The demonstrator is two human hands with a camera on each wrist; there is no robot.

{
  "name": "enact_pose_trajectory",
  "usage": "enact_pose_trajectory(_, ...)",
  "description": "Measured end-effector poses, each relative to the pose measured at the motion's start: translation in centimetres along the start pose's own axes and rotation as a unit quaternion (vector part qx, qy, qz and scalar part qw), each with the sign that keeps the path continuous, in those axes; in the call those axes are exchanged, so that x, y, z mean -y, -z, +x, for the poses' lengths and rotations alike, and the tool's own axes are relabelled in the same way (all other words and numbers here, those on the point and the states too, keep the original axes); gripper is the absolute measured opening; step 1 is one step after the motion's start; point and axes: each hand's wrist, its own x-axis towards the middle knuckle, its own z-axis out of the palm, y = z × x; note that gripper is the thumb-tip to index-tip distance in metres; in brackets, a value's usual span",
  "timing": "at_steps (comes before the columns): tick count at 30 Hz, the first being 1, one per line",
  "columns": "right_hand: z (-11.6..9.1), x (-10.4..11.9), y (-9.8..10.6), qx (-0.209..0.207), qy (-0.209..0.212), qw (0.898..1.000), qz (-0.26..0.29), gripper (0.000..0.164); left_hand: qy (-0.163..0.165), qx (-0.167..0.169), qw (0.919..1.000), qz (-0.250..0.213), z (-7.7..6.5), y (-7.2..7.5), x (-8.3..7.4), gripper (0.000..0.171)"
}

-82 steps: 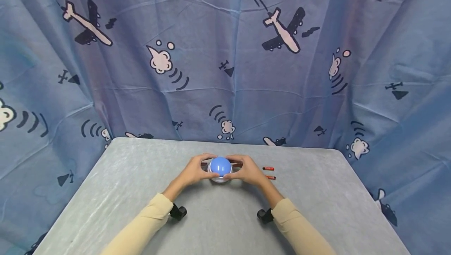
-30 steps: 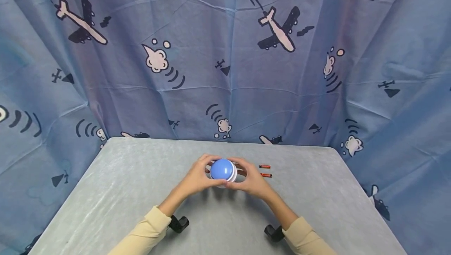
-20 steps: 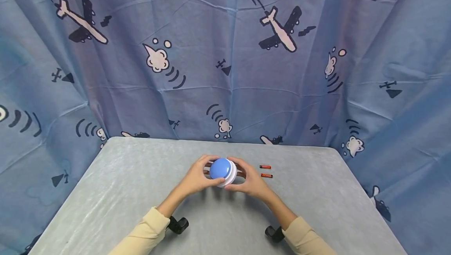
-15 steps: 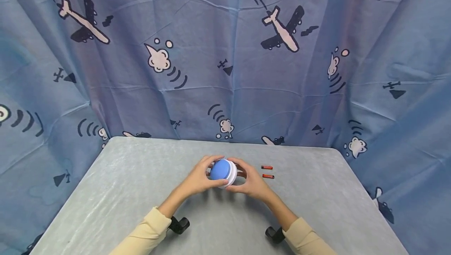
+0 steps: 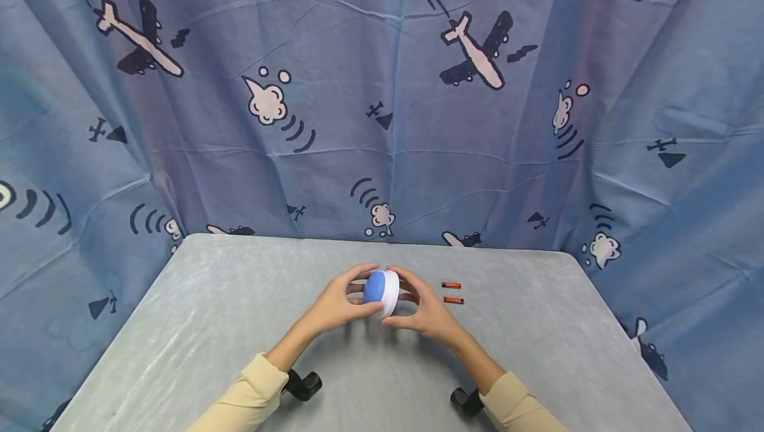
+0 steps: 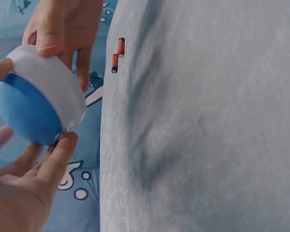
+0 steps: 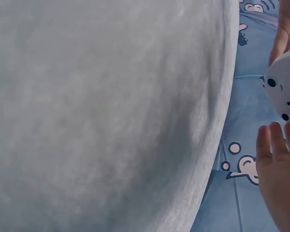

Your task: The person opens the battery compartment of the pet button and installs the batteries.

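Observation:
Between both hands, raised off the table in the head view, is a round push-button buzzer point(image 5: 374, 287) with a blue dome and white base. It is tilted steeply, its dome facing left. My left hand point(image 5: 336, 302) grips the dome side, thumb along the lower edge and fingers behind. On the right, my right hand point(image 5: 428, 308) holds the white base's rim with thumb and fingertips. In the left wrist view, the right thumb lies on the white base point(image 6: 55, 79). Dark round spots and small holes show on the underside point(image 7: 285, 94) in the right wrist view, partly cut off.
Two red batteries point(image 5: 451, 285) lie on the grey table point(image 5: 251, 299), just right of the right hand. Behind the table hangs a blue curtain point(image 5: 334, 120) printed with planes. Black wrist mounts point(image 5: 304, 385) sit at both cuffs.
The buzzer has been lifted and turned: its dome faced up earlier and now faces left, with more of the white base showing. Both hands stay on it; the batteries have not moved.

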Motion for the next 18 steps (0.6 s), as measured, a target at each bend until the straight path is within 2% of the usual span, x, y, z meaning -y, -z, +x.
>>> enact_pose_trajectory(6,-0.25,0.56,0.30,0.009,-0.001,1.000,-0.003,0.091,-0.015,0.026,0.9995,0.004,0.03,-0.29,-0.18,0.071)
enact_pose_trajectory(13,-0.58,0.87,0.55,0.046,-0.021,0.998,0.032,0.095,-0.008,0.017,0.9996,-0.019,-0.23,-0.36,-0.18,0.062)
enact_pose_trajectory(18,-0.93,0.90,0.86,0.048,-0.037,0.998,0.033,0.095,-0.018,0.028,0.9986,-0.040,-0.20,-0.44,0.07,0.060)
